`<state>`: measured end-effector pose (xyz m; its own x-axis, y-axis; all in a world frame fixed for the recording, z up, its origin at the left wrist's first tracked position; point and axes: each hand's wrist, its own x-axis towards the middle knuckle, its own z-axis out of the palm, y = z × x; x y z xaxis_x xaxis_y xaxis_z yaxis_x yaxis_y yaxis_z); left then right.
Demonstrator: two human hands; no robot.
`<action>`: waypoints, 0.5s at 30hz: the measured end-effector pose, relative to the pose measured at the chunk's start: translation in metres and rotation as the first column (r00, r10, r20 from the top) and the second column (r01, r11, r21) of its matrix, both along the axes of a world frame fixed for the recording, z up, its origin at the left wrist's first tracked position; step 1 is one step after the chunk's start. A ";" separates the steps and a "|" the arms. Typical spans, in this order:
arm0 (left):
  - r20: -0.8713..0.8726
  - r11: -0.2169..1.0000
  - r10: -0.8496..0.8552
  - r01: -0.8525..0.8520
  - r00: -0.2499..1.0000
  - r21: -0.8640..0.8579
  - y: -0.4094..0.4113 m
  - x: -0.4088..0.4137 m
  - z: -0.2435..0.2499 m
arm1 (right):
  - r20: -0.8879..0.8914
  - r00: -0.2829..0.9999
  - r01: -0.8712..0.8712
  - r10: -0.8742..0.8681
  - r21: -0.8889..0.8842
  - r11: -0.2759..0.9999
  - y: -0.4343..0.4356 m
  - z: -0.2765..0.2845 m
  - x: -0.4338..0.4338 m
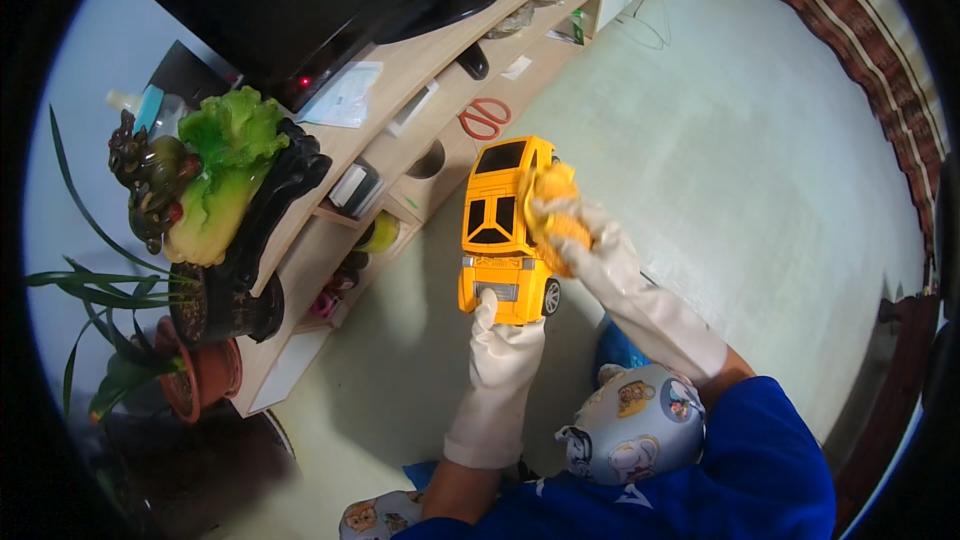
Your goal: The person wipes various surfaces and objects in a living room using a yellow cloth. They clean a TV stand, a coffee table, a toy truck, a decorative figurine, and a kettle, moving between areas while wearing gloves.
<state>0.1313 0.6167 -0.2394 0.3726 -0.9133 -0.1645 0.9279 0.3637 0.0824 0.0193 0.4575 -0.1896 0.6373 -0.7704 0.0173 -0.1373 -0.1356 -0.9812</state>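
A yellow toy car [490, 217] with black windows and a grey grille is held up in front of me. My left hand [501, 337], in a long white rubber glove, grips its grille end, the thumb lying over the grille. My right hand [589, 229], gloved the same way, presses a bunched yellow cloth [551, 202] against the car's right side. The cloth is slightly blurred and covers part of that side. One silver-spoked wheel [553, 297] shows at the lower right of the car.
A wooden TV cabinet [390, 101] runs along the left, bearing a television [300, 0] and a cabbage-shaped ornament [225, 172]. Red-handled scissors [485, 118] lie on its lower shelf. Potted plants [199, 379] stand at its near end. A striped curtain [862, 52] hangs at the right.
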 end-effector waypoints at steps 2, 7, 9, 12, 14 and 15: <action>-0.103 0.998 -0.047 0.050 0.994 0.032 0.009 0.011 -0.009 | -0.067 0.985 -0.165 0.156 -0.149 0.975 0.015 -0.007 -0.013; -0.150 0.997 -0.076 0.071 0.986 -0.041 0.011 0.014 -0.022 | 0.092 0.849 -0.501 0.521 -0.178 0.847 0.020 -0.029 -0.031; 0.004 0.991 -0.078 0.077 0.997 0.109 0.005 0.008 -0.010 | -0.076 0.680 -0.725 0.729 -0.210 0.655 0.026 -0.041 -0.038; 0.206 0.972 -0.063 0.013 0.976 0.235 0.005 0.007 -0.010 | -0.001 0.578 -0.793 0.816 -0.237 0.562 0.022 -0.025 -0.039; 0.374 0.932 -0.085 -0.058 0.924 0.357 0.008 0.014 -0.008 | 0.141 0.633 -0.737 0.761 -0.190 0.648 0.006 0.004 -0.040; 0.440 0.917 -0.104 -0.085 0.892 0.390 0.010 0.015 -0.005 | 0.163 0.711 -0.651 0.684 -0.215 0.728 0.004 0.018 -0.040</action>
<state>0.1467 0.6271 -0.2446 0.4832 -0.8128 -0.3254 0.7601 0.2051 0.6165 -0.0210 0.4612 -0.1714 0.9502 -0.1238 0.2859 0.2511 -0.2388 -0.9380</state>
